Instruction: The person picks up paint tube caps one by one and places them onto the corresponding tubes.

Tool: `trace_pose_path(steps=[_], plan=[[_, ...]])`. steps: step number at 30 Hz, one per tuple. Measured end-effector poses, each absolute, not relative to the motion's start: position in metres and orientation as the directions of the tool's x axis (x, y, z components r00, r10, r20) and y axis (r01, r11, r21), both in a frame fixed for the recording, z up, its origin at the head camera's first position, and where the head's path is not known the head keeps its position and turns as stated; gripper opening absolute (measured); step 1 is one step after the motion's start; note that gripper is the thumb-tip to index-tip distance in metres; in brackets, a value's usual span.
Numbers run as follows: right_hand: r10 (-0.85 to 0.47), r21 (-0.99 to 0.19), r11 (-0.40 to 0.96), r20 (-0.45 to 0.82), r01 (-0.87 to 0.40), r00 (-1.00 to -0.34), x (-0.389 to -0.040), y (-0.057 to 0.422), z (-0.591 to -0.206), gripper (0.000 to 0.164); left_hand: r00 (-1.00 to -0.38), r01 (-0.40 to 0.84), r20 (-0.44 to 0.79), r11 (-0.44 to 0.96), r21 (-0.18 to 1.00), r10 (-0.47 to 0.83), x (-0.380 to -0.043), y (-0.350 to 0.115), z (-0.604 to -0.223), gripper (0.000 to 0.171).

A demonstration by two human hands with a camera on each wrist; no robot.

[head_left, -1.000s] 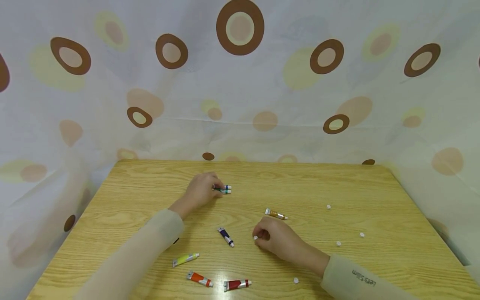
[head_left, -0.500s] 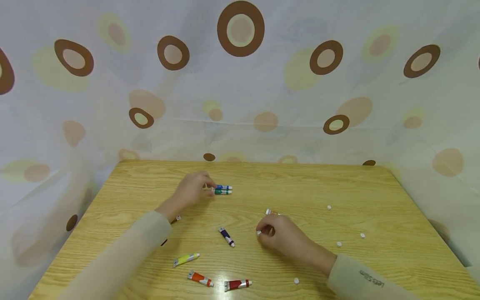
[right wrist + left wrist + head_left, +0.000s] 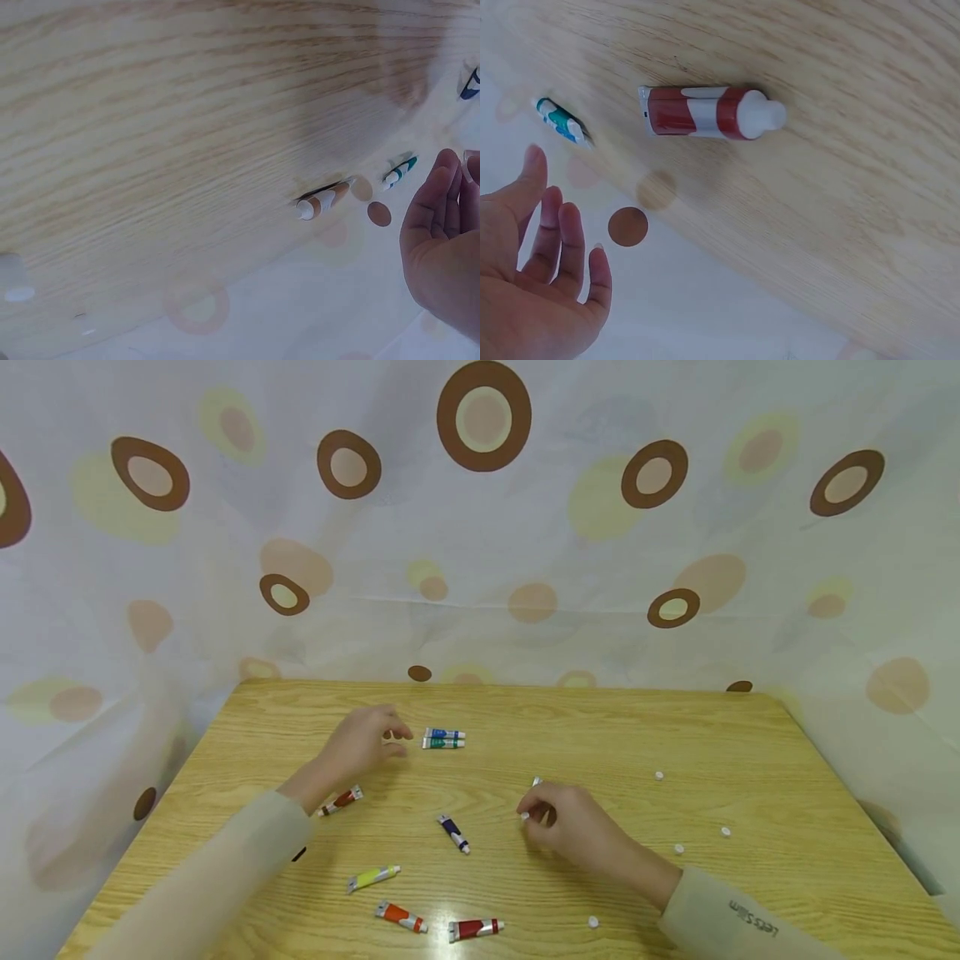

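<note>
My left hand (image 3: 367, 739), fingers spread and holding nothing, hovers just left of a blue paint tube (image 3: 447, 734) and a green paint tube (image 3: 444, 744) that lie side by side. Below its wrist is a brownish-red paint tube (image 3: 341, 801), large in the left wrist view. Between thumb and index finger, my right hand (image 3: 573, 822) pinches a small white cap (image 3: 525, 816). Behind that hand lies an ochre paint tube (image 3: 324, 201), mostly hidden in the head view. A dark purple paint tube (image 3: 453, 834) rests between the two hands.
Yellow (image 3: 374, 878), orange (image 3: 401, 917) and red (image 3: 476, 929) tubes lie toward the front of the wooden table (image 3: 750, 752). Several white caps (image 3: 725, 832) are scattered on the right. A dark tip (image 3: 299, 854) shows beside the left sleeve. A patterned curtain (image 3: 570, 560) surrounds the table.
My left hand has let go of the blue and green tubes and drawn back left, uncovering the brownish-red tube. My right hand, still pinching the cap, has shifted slightly right and away, covering the ochre tube.
</note>
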State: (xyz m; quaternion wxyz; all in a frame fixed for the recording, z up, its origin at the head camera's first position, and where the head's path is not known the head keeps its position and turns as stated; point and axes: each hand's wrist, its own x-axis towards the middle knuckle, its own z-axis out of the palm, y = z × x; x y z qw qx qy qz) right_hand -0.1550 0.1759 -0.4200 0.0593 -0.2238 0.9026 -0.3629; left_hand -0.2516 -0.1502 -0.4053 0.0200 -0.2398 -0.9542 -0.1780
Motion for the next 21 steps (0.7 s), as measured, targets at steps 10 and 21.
trace_pose_path(steps=[10,21], plan=[[-0.454,-0.678,0.609,0.127,-0.411,-0.882,-0.156,0.180,-0.416,0.013,-0.897,0.432,0.081,0.821,0.373,0.435,-0.240,-0.172,-0.406,0.021],[-0.446,-0.705,0.538,0.226,-0.462,-0.866,-0.159,0.188,-0.412,0.007,-0.911,0.390,0.034,0.831,0.396,0.412,-0.225,-0.196,-0.410,0.023]])
